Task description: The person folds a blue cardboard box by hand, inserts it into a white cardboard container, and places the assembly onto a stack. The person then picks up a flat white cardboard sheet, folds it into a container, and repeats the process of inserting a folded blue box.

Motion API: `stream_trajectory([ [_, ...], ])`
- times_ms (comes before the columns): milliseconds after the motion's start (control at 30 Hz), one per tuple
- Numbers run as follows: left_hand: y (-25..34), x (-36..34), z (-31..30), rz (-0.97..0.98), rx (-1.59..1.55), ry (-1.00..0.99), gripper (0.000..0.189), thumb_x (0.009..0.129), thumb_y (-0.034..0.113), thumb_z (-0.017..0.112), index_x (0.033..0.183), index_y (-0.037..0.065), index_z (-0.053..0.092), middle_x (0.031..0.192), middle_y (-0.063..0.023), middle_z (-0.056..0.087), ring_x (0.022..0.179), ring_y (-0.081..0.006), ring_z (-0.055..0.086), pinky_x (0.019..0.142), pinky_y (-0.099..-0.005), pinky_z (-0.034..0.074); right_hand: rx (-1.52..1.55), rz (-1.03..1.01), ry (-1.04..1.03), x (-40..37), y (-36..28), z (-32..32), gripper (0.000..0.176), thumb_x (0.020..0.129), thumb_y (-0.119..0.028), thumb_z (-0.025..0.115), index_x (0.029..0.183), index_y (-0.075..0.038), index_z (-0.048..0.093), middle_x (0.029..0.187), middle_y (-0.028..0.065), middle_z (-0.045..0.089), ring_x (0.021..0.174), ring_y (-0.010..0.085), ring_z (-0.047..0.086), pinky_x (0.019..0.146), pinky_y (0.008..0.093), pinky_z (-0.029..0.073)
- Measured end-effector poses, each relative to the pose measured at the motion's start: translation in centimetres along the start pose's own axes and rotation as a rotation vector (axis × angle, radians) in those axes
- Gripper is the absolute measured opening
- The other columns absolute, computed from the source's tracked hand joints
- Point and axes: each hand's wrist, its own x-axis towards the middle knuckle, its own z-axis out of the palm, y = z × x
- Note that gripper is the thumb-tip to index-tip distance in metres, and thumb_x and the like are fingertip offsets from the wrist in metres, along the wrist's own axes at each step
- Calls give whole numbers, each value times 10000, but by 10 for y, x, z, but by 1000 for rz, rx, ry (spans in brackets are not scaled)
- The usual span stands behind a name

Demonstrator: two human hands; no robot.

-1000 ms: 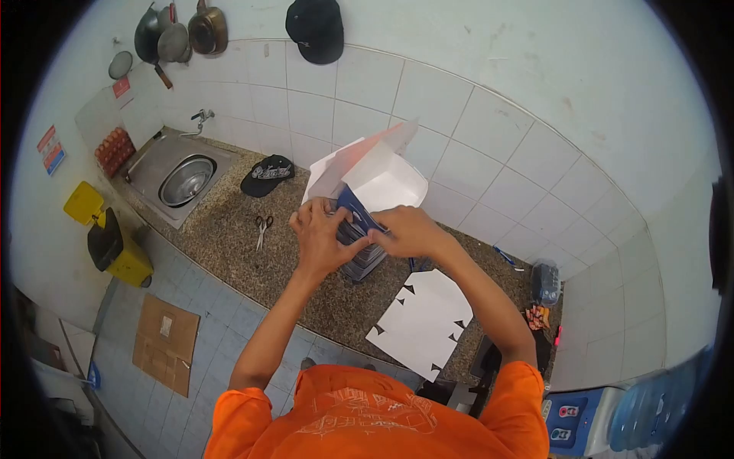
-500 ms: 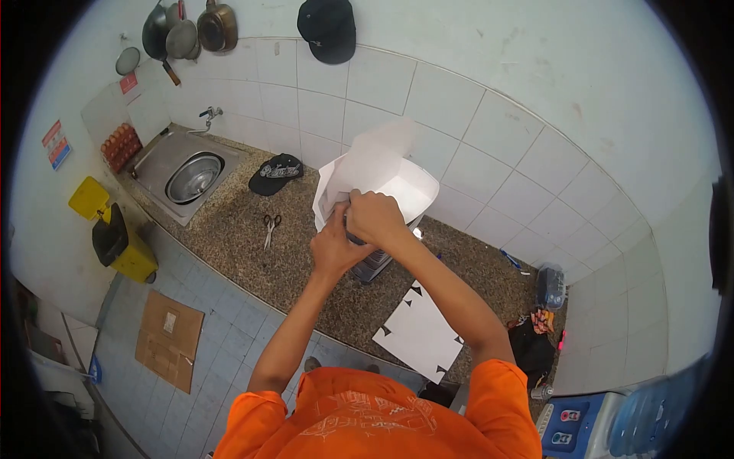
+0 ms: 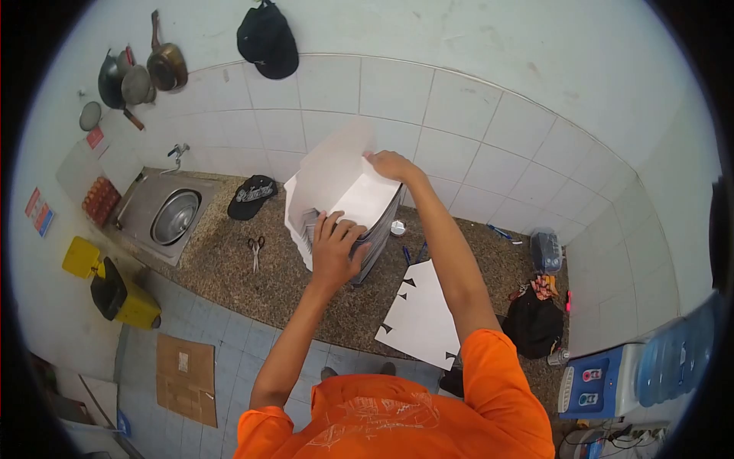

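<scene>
A tall stack of nested white cardboard boxes (image 3: 382, 229) stands on the granite counter, grey along its layered side. The top box (image 3: 365, 195) has a white flap (image 3: 332, 164) raised at the back left. My right hand (image 3: 391, 166) is closed on the far right corner of this top box, fingertips over its edge. At the near side, my left hand (image 3: 336, 249) lies against the stack with its fingers spread. To the right of the stack rests a flat white card (image 3: 420, 317) with black notch-like marks along its edges.
Scissors (image 3: 255, 254) and a black cap (image 3: 251, 196) lie left of the stack, near a steel sink (image 3: 145, 206). Rightward are blue pens (image 3: 501, 232), a clear plastic container (image 3: 546, 252) and a dark bag (image 3: 534, 325). A water dispenser (image 3: 600, 379) stands at lower right.
My hands, close together before, are now apart: the right has moved to the far corner, the left's fingers have spread. The raised flap leans differently, and the camera view has shifted.
</scene>
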Motion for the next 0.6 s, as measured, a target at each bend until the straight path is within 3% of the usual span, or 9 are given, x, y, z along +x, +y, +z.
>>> stream_trajectory([
  [100, 0, 9, -6, -18, -50, -112, 276, 822, 184, 787, 1065, 92, 694, 1040, -82, 627, 1167, -331, 548, 1184, -560, 289, -16, 17, 28, -21, -7, 3, 646, 1046, -535, 330, 1341, -49, 637, 1315, 246, 646, 1242, 438, 592, 1074, 488, 448],
  [167, 3, 16, -12, 7, -12, -130, 282, 813, 174, 786, 1066, 95, 691, 1018, -83, 630, 1162, -316, 555, 1188, -557, 290, 109, -55, 52, -15, 2, 10, 563, 1043, -524, 342, 1328, -165, 670, 1324, 189, 659, 1235, 419, 600, 1068, 488, 453],
  [400, 5, 20, -6, 33, 8, -213, 269, 829, 145, 764, 1080, 85, 688, 1055, -72, 650, 1150, -306, 566, 1184, -542, 303, 197, -23, 77, -21, 5, 12, 501, 1021, -502, 433, 1274, -166, 706, 1213, 196, 711, 1132, 406, 652, 1008, 458, 485],
  [500, 7, 22, -7, 40, 6, -224, 262, 837, 134, 756, 1084, 79, 690, 1072, -77, 658, 1154, -311, 565, 1167, -540, 317, 166, 19, 60, -22, 6, 12, 484, 990, -515, 458, 1295, -227, 697, 1244, 140, 711, 1135, 403, 659, 1008, 490, 497],
  [600, 10, 22, -6, 52, 5, -194, 252, 840, 130, 755, 1078, 72, 694, 1085, -79, 667, 1152, -322, 565, 1135, -541, 339, 184, -13, 214, -36, 14, 17, 397, 997, -420, 519, 1223, -164, 720, 1127, 146, 745, 1062, 349, 703, 951, 438, 532],
])
